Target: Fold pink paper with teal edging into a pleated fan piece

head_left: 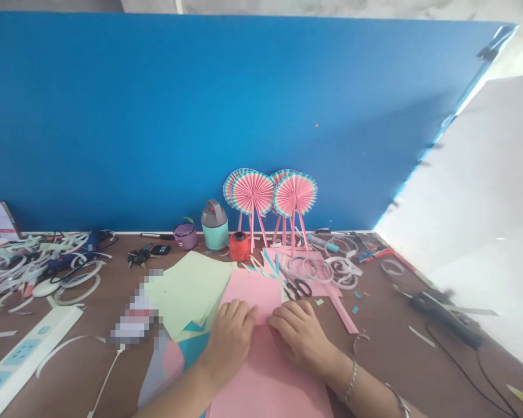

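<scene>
The pink paper (270, 377) lies on the counter (375, 354) at the lower centre of the frame, directly beneath both hands, its long axis running from the bottom edge up toward the middle of the picture. A crosswise line, either a fold or the edge of an upper layer, crosses it between the fingertips, roughly square to that axis. The left hand (232, 334) sits left of the paper's midline and the right hand (300, 337) right of it, about equally near the line, so neither is clearly closer. Paper extends above the grip toward the centre of the frame and below it to the bottom edge. Each grip has its fingers curled and drawn together, tips touching the paper; whether they pinch it or only press down, I cannot tell. The pale green sheets (196, 284) lie just left of the paper's upper part, the scissors (294, 285) just right.
</scene>
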A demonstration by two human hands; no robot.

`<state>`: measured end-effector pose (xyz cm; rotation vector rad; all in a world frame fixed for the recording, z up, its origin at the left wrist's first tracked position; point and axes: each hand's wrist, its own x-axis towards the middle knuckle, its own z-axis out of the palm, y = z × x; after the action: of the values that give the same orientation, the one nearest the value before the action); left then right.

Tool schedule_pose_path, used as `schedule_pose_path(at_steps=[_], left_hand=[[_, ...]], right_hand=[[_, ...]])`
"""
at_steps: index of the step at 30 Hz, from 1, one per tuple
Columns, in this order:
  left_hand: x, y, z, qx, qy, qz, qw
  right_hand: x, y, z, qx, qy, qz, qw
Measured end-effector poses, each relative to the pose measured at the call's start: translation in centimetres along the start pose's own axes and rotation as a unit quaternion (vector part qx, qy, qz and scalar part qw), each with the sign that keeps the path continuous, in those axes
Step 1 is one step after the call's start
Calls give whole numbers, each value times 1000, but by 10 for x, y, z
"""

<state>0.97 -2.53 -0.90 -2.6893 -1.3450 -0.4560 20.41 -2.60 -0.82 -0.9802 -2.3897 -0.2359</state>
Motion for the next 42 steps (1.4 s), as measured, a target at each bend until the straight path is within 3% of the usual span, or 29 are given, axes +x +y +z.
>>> schedule_pose_path(at_steps=[5,13,19,25,33,42], left_hand=[[0,-5,-1,-32,-72,-6,997],[0,-37,-21,-82,-112,-42,989],[2,-41,-33,-207,-175,-90,958],[-1,-50,-31,-240,-166,-120,949],[-1,-51,-28,-255,-157,-182,937],[-2,-51,-24,-258,-154,-185,936]], right_hand=[[-4,13,12,18,-68,36,997],[-7,29,7,167,-153,118,967],[-7,35,1,256,-144,155,943],[-4,39,3,280,-148,224,922],[-3,36,3,277,-140,252,917],[-5,36,12,271,-118,249,922]])
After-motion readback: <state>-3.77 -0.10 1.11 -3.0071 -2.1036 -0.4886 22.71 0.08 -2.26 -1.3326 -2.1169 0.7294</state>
